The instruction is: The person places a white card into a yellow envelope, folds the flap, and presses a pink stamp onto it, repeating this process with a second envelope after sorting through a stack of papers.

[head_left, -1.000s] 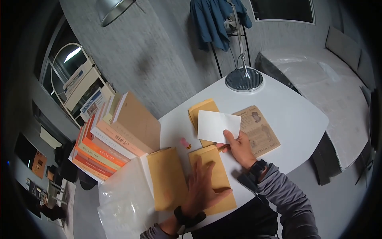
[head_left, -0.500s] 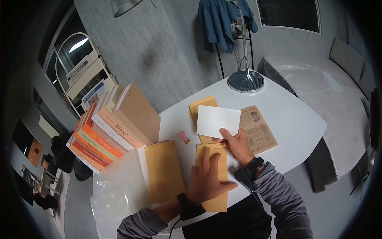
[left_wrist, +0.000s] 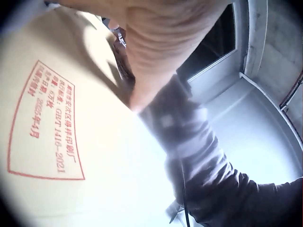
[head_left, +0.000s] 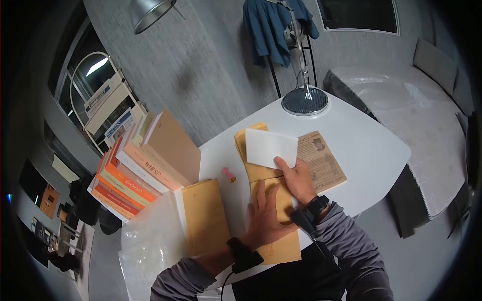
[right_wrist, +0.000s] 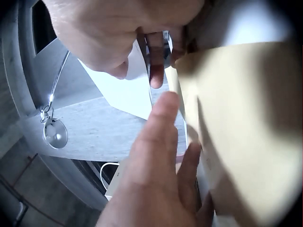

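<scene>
Fingers [head_left: 260,193] of our left hand [head_left: 267,220] are lying extended and somewhat apart over a yellow envelope [head_left: 283,243] near the front edge of our white table [head_left: 369,145]; whether every fingertip is pressing on it, we are not seeing clearly enough to tell. With our right hand [head_left: 298,180] we are pinching a white card [head_left: 271,148], thumb lying on its face, and holding it partly over a second envelope [head_left: 256,171]. Red print [left_wrist: 47,123] is showing on the near envelope. A third envelope [head_left: 206,218] is lying to its left, with books [head_left: 155,165] standing farther left. A small pink object [head_left: 228,174] is resting between books and card, and a brown booklet [head_left: 324,163] is lying right of the card.
</scene>
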{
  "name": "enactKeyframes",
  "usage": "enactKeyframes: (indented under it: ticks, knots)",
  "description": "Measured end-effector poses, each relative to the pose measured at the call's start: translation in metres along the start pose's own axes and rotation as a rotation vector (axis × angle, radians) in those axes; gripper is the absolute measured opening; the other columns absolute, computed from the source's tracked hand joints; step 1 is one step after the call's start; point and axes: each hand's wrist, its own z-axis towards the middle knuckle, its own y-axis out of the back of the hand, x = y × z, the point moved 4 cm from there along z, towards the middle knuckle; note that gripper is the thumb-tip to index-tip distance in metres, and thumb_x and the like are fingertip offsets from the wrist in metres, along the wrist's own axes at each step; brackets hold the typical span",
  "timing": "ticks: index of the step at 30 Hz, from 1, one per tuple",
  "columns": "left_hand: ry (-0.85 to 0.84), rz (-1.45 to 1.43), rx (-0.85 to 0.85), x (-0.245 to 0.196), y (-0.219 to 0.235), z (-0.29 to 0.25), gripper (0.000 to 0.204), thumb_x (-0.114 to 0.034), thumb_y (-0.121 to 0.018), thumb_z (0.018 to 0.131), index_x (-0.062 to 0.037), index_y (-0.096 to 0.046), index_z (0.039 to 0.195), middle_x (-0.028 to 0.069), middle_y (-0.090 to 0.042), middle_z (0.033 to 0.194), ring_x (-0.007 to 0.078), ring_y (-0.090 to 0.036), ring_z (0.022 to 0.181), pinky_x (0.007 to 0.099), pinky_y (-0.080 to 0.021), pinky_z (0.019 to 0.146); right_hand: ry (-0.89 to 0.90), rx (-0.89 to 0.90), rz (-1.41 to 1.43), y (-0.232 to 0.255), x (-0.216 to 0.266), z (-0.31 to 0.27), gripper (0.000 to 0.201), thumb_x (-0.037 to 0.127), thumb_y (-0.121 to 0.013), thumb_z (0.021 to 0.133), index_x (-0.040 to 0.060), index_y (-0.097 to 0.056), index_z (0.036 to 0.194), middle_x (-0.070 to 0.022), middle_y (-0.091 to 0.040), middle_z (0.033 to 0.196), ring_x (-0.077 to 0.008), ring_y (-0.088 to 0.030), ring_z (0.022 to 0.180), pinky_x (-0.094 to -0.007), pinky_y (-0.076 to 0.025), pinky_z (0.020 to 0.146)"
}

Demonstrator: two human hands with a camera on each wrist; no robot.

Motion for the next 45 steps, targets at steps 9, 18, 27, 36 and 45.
enactKeyframes:
  ticks: [9, 18, 27, 36, 45]
  knots:
    - [-0.213, -0.025, 0.092, -0.014, 0.006, 0.009, 0.113, -0.034, -0.085, 0.066, -0.0072, -0.017, 0.153, 0.0251, -0.006, 0.157, 0.0466, -0.008, 0.146, 0.0570, -0.016, 0.114, -0.085, 0.008, -0.007, 0.004, -0.004, 0.004, 0.031, 0.024, -0.064, 0.096, -0.0070, -0.066, 0.097, -0.0111, -0.070, 0.080, -0.0190, -0.065, 0.068, -0.0324, -0.054, 0.064]
    - [-0.157, -0.073, 0.054, -0.009, -0.005, -0.005, 0.114, -0.043, -0.083, 0.070, -0.0061, -0.015, 0.153, 0.0270, -0.003, 0.156, 0.0469, -0.004, 0.145, 0.0619, -0.013, 0.111, 0.355, -0.021, -0.714, 0.014, 0.025, -0.002, 0.033, 0.025, -0.063, 0.092, -0.0075, -0.065, 0.095, -0.0297, -0.063, 0.079, -0.0490, -0.061, 0.076, -0.0477, -0.049, 0.069]
    - [-0.223, -0.222, 0.054, -0.007, 0.001, -0.007, 0.116, -0.034, -0.086, 0.068, -0.0066, -0.013, 0.154, 0.0287, 0.000, 0.156, 0.0490, -0.005, 0.146, 0.0566, -0.016, 0.116, 0.290, 0.083, -0.704, 0.011, 0.029, -0.004, 0.034, 0.026, -0.060, 0.094, -0.0073, -0.065, 0.095, -0.0287, -0.064, 0.078, -0.0480, -0.062, 0.077, -0.0472, -0.049, 0.069]
    - [-0.189, -0.351, 0.028, -0.001, 0.011, -0.011, 0.116, -0.023, -0.088, 0.067, -0.0076, -0.013, 0.155, 0.0297, 0.001, 0.156, 0.0469, -0.005, 0.147, 0.0506, -0.020, 0.118, 0.462, 0.320, -0.766, -0.001, 0.034, -0.010, 0.029, 0.023, -0.056, 0.097, 0.0001, -0.065, 0.111, -0.0276, -0.063, 0.078, -0.0459, -0.062, 0.075, -0.0460, -0.049, 0.069]
    - [-0.134, -0.342, 0.037, 0.002, 0.015, -0.019, 0.117, -0.030, -0.087, 0.070, -0.0051, -0.010, 0.155, 0.0294, 0.006, 0.158, 0.0458, 0.000, 0.149, 0.0507, -0.018, 0.119, 0.363, 0.217, -0.714, 0.000, 0.025, -0.006, 0.024, 0.011, -0.057, 0.095, -0.0008, -0.064, 0.114, -0.0264, -0.065, 0.078, -0.0409, -0.064, 0.070, -0.0410, -0.050, 0.065]
